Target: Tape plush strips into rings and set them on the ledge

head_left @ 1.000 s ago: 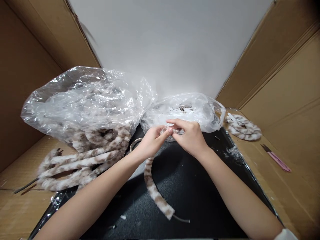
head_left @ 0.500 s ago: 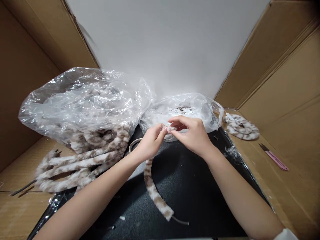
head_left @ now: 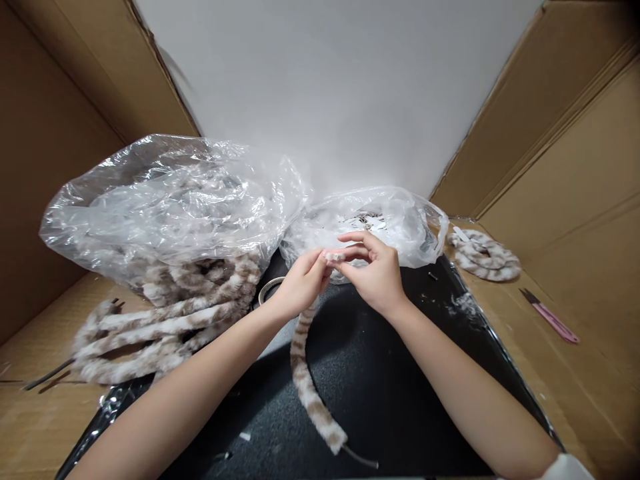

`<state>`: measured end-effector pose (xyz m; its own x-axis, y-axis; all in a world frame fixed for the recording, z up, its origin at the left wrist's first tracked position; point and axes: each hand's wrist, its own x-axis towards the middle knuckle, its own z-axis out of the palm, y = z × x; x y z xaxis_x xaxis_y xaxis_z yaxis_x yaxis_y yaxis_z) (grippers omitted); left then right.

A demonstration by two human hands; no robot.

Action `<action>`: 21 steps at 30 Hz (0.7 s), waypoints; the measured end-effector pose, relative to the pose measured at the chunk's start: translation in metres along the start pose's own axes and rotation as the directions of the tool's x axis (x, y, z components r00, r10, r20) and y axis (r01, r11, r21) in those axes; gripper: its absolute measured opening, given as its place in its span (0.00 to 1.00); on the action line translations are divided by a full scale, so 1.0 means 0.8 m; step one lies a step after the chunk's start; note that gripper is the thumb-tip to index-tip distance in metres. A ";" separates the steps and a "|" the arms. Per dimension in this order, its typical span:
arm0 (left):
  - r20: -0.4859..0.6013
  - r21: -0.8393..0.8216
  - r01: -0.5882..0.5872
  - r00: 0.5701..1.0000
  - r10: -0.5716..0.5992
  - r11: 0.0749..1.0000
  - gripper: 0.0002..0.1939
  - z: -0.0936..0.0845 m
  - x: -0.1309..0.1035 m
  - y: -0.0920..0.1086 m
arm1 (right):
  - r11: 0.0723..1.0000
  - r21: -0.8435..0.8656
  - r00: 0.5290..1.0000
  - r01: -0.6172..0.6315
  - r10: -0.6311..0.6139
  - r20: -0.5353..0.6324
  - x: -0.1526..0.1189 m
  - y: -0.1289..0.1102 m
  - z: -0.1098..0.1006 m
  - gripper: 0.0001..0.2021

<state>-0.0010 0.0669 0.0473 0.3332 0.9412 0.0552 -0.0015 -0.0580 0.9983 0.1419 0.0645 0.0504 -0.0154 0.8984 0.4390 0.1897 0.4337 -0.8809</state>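
Above the black table [head_left: 400, 393]: furry end [head_left: 333, 257] could slip from our pinch

Our left hand [head_left: 304, 283] holds the end between thumb and finger. Our right hand [head_left: 377, 277] meets it there, thumb and one finger set narrow, index raised; can't tell if they grip, contact is hidden. Furry cord [head_left: 303, 373] runs from under the left hand down toward us, bare wire [head_left: 363, 459] poking out of its near tip. Probably the same piece as the end; can't confirm.

Risks, our judgement: fur is soft, so a light pinch could let the end slip or twist. Hard pull on the fur could drag it along the wire. Loose wire could scratch our forearms. Lint [head_left: 465, 305] on the right could cling if the cord swings over.
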 end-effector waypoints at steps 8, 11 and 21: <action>0.024 -0.134 0.022 1.000 -0.019 0.991 0.19 0.000 -0.002 0.010 | 0.963 -0.193 0.974 0.188 -0.209 -0.093 -0.015 0.008 0.016 0.14; 0.038 -0.152 0.024 0.999 -0.018 0.988 0.23 0.000 -0.002 0.008 | 0.925 -0.291 0.956 0.244 -0.279 -0.087 -0.020 0.013 0.020 0.13; -0.023 -0.154 -0.020 1.000 0.016 0.988 0.21 -0.005 0.000 0.007 | 0.874 -0.303 0.920 0.380 -0.391 0.026 -0.018 0.022 0.020 0.19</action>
<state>-0.0050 0.0681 0.0530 0.3111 0.9477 0.0718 -0.1530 -0.0246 0.9879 0.1294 0.0600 0.0258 -0.1137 0.6589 0.7436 0.4572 0.6992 -0.5496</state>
